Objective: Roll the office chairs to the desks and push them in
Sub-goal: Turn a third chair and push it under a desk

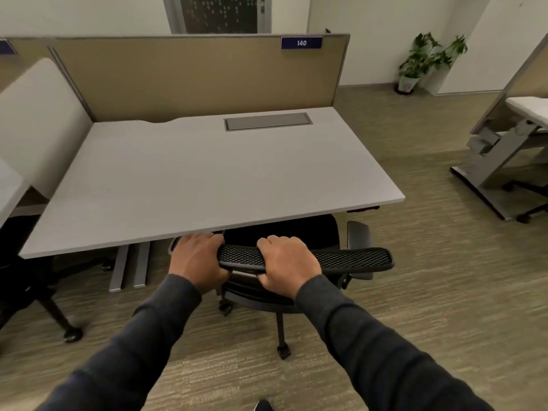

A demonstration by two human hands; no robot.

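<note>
A black office chair (pixel 353 258) with a mesh back stands at the front edge of a grey desk (pixel 213 173), its seat partly under the desktop. My left hand (pixel 198 259) grips the left end of the backrest's top edge. My right hand (pixel 286 262) grips the same edge near its middle, fingers curled over the mesh. The chair's right armrest (pixel 360 235) sticks out just past the desk's front edge. Its castors (pixel 283 351) rest on the carpet below my arms.
A tan partition (pixel 192 75) marked 140 backs the desk. Another black chair's base (pixel 59 315) sits at the left under the neighbouring desk. A further desk frame (pixel 504 161) and chair stand at the right. A potted plant (pixel 427 60) is by the far wall.
</note>
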